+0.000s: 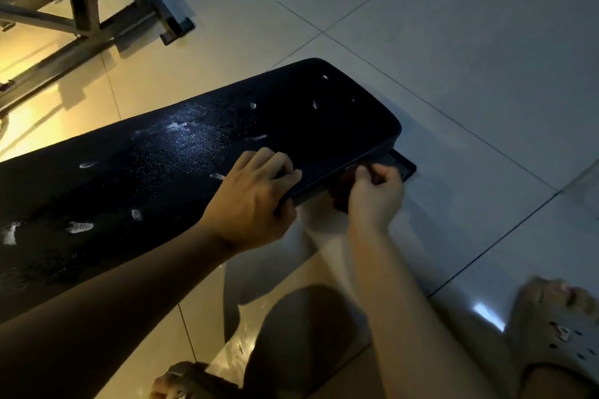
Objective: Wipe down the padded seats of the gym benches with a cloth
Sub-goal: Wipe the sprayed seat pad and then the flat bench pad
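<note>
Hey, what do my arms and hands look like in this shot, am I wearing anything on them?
Both forearms are bare, no sleeves in view. The left hand and right hand wear no gloves, and no watch, band or ring shows on the wrists or visible fingers. The light is dim, so small details could be missed.

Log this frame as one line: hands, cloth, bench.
left hand: grips bench pad near edge | right hand: holds dark cloth against pad's side | pad top: pale worn patches
</note>
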A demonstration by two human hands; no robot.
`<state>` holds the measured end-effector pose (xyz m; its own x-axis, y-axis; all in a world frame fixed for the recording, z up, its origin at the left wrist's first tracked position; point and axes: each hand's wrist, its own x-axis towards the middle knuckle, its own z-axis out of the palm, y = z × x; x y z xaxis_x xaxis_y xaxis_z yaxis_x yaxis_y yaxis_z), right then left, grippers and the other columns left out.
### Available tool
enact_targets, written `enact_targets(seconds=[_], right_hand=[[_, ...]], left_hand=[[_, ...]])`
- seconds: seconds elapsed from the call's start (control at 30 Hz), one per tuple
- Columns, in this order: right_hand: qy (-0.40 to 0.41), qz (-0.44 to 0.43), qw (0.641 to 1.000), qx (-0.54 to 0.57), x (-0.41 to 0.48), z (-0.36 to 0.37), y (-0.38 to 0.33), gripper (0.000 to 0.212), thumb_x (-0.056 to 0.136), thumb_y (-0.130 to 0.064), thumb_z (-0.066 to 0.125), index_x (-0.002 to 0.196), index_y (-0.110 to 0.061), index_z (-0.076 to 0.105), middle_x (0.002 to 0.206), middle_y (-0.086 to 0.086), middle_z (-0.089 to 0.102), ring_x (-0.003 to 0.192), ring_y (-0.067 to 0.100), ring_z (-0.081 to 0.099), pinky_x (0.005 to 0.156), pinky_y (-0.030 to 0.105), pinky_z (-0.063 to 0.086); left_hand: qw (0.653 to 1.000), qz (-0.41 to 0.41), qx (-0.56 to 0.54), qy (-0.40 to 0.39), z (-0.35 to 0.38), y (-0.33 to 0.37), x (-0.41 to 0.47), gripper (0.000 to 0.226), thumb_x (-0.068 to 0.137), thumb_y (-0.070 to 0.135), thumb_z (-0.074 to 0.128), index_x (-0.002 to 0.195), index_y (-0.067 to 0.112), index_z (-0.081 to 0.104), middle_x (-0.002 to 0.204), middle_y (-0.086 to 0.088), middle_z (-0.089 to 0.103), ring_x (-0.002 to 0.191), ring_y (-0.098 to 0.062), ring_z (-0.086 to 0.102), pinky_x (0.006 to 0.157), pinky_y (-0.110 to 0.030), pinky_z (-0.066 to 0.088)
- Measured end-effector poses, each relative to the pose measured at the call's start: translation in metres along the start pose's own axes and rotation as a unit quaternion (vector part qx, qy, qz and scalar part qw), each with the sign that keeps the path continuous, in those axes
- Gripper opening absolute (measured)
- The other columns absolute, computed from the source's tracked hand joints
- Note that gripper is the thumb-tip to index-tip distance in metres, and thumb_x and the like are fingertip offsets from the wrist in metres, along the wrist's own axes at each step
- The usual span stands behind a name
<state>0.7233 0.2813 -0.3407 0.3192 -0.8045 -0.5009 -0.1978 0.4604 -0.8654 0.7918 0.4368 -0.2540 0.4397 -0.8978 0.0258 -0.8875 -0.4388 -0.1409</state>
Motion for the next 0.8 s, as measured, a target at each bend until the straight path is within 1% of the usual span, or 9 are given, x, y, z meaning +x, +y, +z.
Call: enact_targets(seconds=[0.07,0.13,0.27,0.37,0.43,0.5,0.57,0.7,0.8], right_hand=[[0.023,-0.008,1.000,-0.011,0.018,-0.002,-0.003,0.006,0.098,-0.023,0.063,0.104,-0.025,0.061,0.102,-0.004,0.065,0.094,0.021,0.067,0.081,0.046,0.061],[-0.028,-0.018,0.999,-0.033,0.003,-0.002,0.004,0.008,0.099,-0.024,0.062,0.102,-0.031,0.060,0.100,-0.006,0.065,0.092,0.018,0.068,0.083,0.049,0.061],[-0.159,-0.098,0.980,-0.070,-0.078,0.001,0.037,0.014,0.100,-0.021,0.059,0.107,-0.033,0.060,0.099,-0.011,0.065,0.092,0.002,0.065,0.084,0.029,0.058],[-0.128,-0.133,0.980,-0.076,-0.067,-0.001,0.029,0.016,0.100,-0.022,0.059,0.111,-0.033,0.059,0.101,-0.014,0.063,0.095,0.002,0.064,0.087,0.029,0.058],[-0.059,-0.102,0.989,-0.090,-0.024,-0.007,0.009,0.018,0.101,-0.023,0.060,0.117,-0.030,0.061,0.104,-0.014,0.062,0.101,0.008,0.064,0.092,0.033,0.056],[-0.002,-0.090,0.992,-0.089,0.008,-0.014,-0.012,0.017,0.100,-0.021,0.062,0.118,-0.020,0.064,0.101,-0.010,0.062,0.105,0.017,0.065,0.087,0.027,0.052],[-0.014,-0.095,0.991,-0.088,0.005,-0.013,-0.015,0.011,0.100,-0.020,0.062,0.111,-0.023,0.062,0.094,-0.015,0.058,0.102,0.016,0.065,0.080,0.019,0.048],[-0.132,-0.116,0.983,-0.058,-0.059,-0.006,0.016,0.021,0.100,-0.022,0.059,0.104,-0.042,0.052,0.099,-0.016,0.061,0.094,0.000,0.064,0.088,0.028,0.057],[-0.100,-0.131,0.984,-0.063,-0.051,-0.003,0.015,0.020,0.100,-0.022,0.059,0.103,-0.040,0.054,0.098,-0.016,0.061,0.094,0.001,0.064,0.089,0.031,0.058]], left_hand=[[1.000,-0.003,-0.001,-0.002,0.001,0.000,0.000,0.043,0.083,0.033,0.054,0.119,0.013,0.068,0.110,-0.004,0.056,0.104,-0.025,0.052,0.092,-0.037,0.037],[1.000,-0.007,0.000,-0.009,0.001,-0.001,0.001,0.043,0.083,0.033,0.055,0.119,0.013,0.069,0.109,-0.004,0.056,0.104,-0.025,0.052,0.092,-0.037,0.038],[1.000,-0.006,0.004,-0.029,0.002,-0.001,0.002,0.044,0.084,0.036,0.055,0.120,0.014,0.068,0.112,-0.003,0.056,0.107,-0.025,0.051,0.094,-0.039,0.039],[1.000,-0.008,0.005,-0.029,0.001,-0.001,0.003,0.043,0.084,0.036,0.055,0.120,0.015,0.067,0.113,-0.004,0.056,0.108,-0.025,0.051,0.095,-0.039,0.038],[1.000,-0.010,0.003,-0.024,0.001,-0.001,0.003,0.043,0.083,0.035,0.056,0.118,0.014,0.068,0.113,-0.005,0.057,0.106,-0.026,0.051,0.094,-0.038,0.037],[1.000,-0.010,0.001,-0.023,0.000,0.000,0.002,0.043,0.084,0.034,0.054,0.118,0.013,0.068,0.112,-0.006,0.057,0.106,-0.026,0.051,0.094,-0.038,0.037],[1.000,-0.010,-0.002,-0.020,0.000,-0.001,0.001,0.043,0.084,0.034,0.053,0.118,0.013,0.068,0.112,-0.006,0.057,0.106,-0.026,0.051,0.094,-0.039,0.038],[1.000,-0.006,-0.002,-0.026,0.001,-0.002,0.002,0.043,0.084,0.035,0.056,0.119,0.014,0.068,0.112,-0.005,0.056,0.106,-0.026,0.051,0.093,-0.040,0.040],[1.000,-0.004,-0.007,-0.026,0.002,-0.002,0.005,0.043,0.082,0.035,0.056,0.118,0.013,0.068,0.112,-0.006,0.056,0.106,-0.027,0.052,0.091,-0.040,0.041]])
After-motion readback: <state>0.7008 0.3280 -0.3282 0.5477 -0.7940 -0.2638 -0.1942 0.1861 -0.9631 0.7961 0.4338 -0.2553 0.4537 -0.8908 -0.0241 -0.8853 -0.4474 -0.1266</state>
